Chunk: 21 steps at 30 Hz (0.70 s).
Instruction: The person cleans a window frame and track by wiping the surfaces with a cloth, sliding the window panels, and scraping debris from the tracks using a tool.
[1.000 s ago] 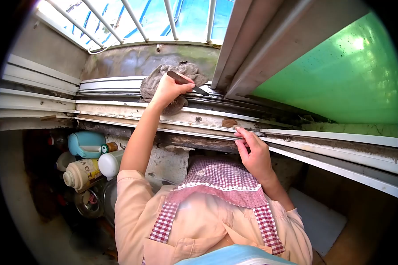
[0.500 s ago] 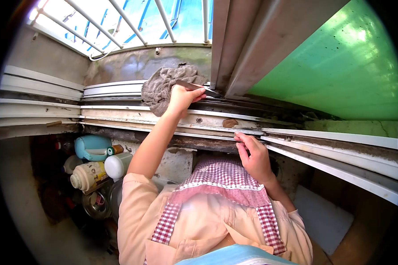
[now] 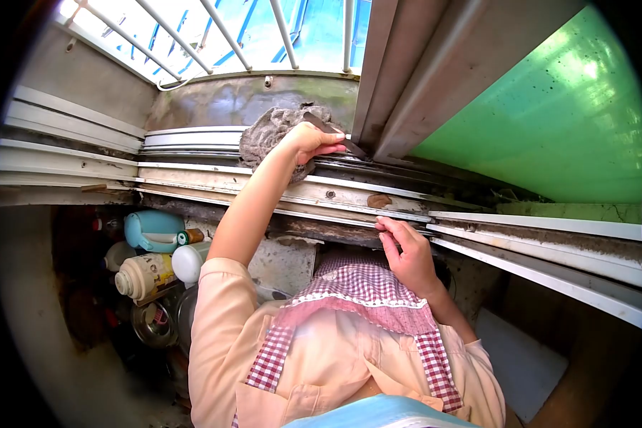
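Note:
My left hand (image 3: 315,141) is closed around a dark, flat, blade-like tool (image 3: 352,148). The tool's end points into the grimy window track (image 3: 406,175), close to the foot of the upright sash frame (image 3: 398,78). Behind and left of this hand, a crumpled grey rag (image 3: 265,137) lies over the rails. My right hand (image 3: 409,253) is nearer my body, fingers bent, with its fingertips at the front rail edge (image 3: 349,215).
White bars (image 3: 284,34) stand beyond the sill. A green pane (image 3: 528,121) fills the right side. Below left are a light-blue jug (image 3: 153,230), a cream bottle (image 3: 141,277), a white container (image 3: 188,262) and a glass jar (image 3: 154,324).
The view has shifted slightly, so the window appears further right. My left hand has tilted the tool more steeply down toward the track. My right hand stays at the rail edge.

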Each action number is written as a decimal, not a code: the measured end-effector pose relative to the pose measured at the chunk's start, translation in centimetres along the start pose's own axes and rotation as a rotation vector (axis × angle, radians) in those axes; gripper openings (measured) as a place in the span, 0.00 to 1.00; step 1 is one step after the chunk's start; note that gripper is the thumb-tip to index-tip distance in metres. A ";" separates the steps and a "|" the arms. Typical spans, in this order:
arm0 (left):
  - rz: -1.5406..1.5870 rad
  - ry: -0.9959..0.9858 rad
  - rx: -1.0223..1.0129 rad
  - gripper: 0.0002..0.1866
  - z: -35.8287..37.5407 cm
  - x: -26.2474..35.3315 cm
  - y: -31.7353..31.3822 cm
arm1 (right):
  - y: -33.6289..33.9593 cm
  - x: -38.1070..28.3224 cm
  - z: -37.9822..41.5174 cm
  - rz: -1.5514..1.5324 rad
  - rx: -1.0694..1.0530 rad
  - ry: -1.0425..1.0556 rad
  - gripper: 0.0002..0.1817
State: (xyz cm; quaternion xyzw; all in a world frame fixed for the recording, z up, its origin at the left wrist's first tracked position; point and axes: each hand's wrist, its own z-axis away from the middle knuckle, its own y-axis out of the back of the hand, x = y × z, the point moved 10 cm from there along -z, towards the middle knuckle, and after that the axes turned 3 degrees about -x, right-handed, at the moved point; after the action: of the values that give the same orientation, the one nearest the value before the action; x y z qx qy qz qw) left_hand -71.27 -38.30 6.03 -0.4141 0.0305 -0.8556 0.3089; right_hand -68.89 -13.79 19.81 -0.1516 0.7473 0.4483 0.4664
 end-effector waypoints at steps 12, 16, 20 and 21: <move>0.082 -0.044 0.019 0.13 1.5 0.2 0.7 | 0.6 0.7 0.6 -0.028 0.023 -0.029 0.14; 0.108 -0.050 0.092 0.14 4.4 0.2 0.7 | 1.0 1.0 1.4 -0.022 0.031 -0.032 0.13; 0.052 -0.077 0.040 0.14 8.9 -2.3 -2.4 | 2.6 2.3 3.8 -0.008 0.073 -0.071 0.13; 0.054 -0.079 0.043 0.13 9.9 -3.6 -3.8 | 2.8 3.8 5.1 -0.029 0.064 -0.146 0.12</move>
State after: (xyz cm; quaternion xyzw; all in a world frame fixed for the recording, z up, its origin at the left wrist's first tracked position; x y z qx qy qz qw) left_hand -64.32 -31.27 11.22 -0.4397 0.0111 -0.8306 0.3416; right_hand -69.76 -7.41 17.29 -0.1142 0.7232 0.4272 0.5306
